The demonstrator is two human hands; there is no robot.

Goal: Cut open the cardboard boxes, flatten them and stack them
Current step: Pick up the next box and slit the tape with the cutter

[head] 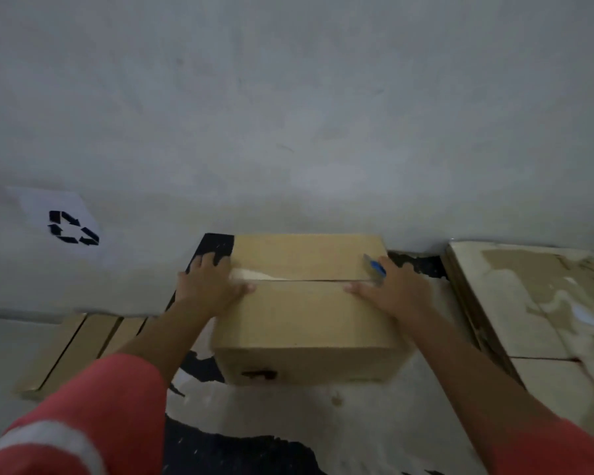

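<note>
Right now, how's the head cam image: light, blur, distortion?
Head view: dim, flat light, no glare; soft throughout, red sleeve smeared worst. Some wide-angle bowing at the edges. The cardboard box seam reads; blue-handled cutter in the right hand is fuzzy.

Arms outstretched — left hand (208, 286) flat, right hand (393, 291) gripping cutter (374, 267).

brown cardboard box (306, 323), top seam slit

sign: black recycling arrows (73, 228) — on white sheet (31, 202) | text: none legible
</note>
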